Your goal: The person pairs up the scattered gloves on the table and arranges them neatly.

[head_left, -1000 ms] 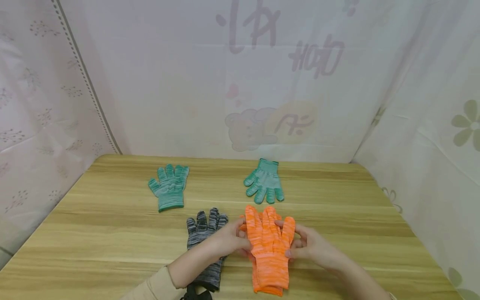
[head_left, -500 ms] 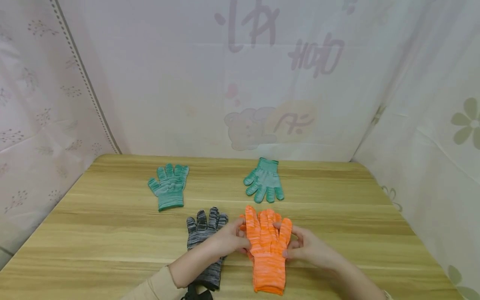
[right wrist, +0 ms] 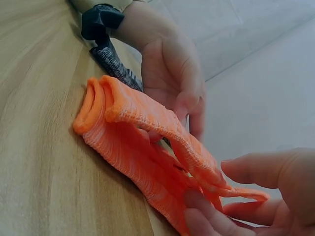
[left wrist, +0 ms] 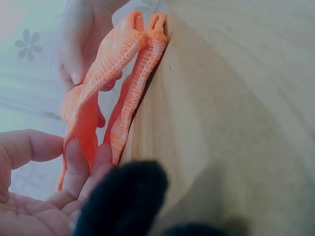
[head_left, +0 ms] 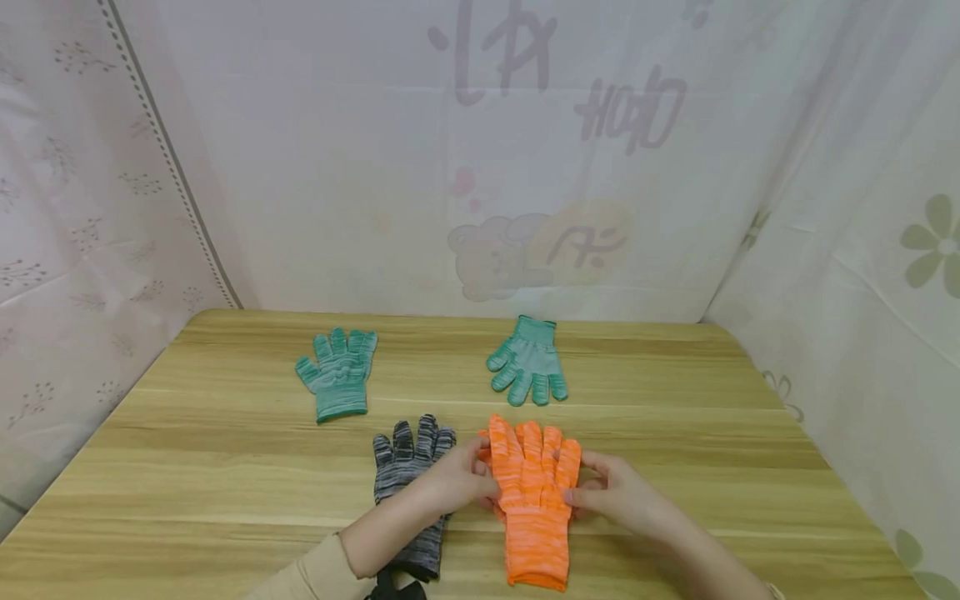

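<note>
Two orange knit gloves lie one over the other, cuffs lined up toward me. The upper orange glove (head_left: 537, 537) is raised at its finger end, and a gap shows between it and the lower orange glove (right wrist: 120, 155) on the table. My left hand (head_left: 454, 480) pinches the upper glove's left edge between thumb and finger, with other fingers in the gap. On the opposite edge, my right hand (head_left: 621, 493) has its thumb above the glove and its fingers underneath. Partly covered by my left forearm is a grey-and-black glove (head_left: 405, 477).
Farther back on the wooden table (head_left: 225, 467) lie a green glove (head_left: 342, 379) with fingers pointing away and another green glove (head_left: 534, 360) with fingers toward me. A printed curtain (head_left: 337, 167) stands behind the table's far edge. A black wrist strap (right wrist: 101, 22) sits on my left wrist.
The upper orange glove has shifted slightly left and now lines up over the lower one, its fingers more spread. My right hand has moved a little left with it; my left hand stays nearly still.
</note>
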Motion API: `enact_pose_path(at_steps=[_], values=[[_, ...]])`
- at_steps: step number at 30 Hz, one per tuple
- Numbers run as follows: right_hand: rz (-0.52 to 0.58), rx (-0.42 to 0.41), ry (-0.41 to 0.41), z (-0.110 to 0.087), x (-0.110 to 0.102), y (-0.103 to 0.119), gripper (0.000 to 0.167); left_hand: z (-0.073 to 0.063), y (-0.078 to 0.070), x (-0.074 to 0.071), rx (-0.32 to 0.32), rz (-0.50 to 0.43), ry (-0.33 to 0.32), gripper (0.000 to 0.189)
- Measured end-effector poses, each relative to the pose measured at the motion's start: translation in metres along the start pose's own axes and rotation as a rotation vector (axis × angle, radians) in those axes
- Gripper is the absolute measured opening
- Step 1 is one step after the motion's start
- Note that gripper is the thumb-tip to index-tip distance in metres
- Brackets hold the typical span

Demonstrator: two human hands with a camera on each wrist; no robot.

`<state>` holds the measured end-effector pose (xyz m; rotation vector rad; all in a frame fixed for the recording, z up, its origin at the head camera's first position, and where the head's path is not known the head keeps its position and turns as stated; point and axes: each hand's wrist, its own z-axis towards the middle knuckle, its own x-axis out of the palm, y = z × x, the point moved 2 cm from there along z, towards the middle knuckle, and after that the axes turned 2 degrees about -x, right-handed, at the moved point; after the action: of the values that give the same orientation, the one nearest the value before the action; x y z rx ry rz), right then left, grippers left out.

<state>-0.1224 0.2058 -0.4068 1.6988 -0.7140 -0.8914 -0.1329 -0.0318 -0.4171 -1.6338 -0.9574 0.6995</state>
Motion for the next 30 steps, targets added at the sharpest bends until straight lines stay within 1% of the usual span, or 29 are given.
enact_pose_path(at_steps=[4, 11, 16, 21, 30], values=[[-0.023, 0.006, -0.028, 0.001, 0.001, -0.002, 0.070, -0.001, -0.001, 0.001, 0.015, -0.009, -0.004, 0.082], [-0.036, -0.050, -0.098, 0.006, -0.003, -0.011, 0.051, -0.002, -0.002, 0.002, 0.028, -0.038, -0.017, 0.084], [-0.015, -0.054, -0.138, 0.009, -0.006, -0.014, 0.054, -0.002, -0.001, 0.003, 0.008, -0.060, -0.033, 0.088], [-0.031, -0.050, -0.176, 0.010, -0.007, -0.016, 0.051, -0.004, -0.004, 0.006, 0.008, -0.039, -0.041, 0.098], [-0.086, -0.070, -0.231, 0.013, -0.008, -0.021, 0.046, -0.004, -0.004, 0.006, 0.003, 0.006, -0.051, 0.100]])
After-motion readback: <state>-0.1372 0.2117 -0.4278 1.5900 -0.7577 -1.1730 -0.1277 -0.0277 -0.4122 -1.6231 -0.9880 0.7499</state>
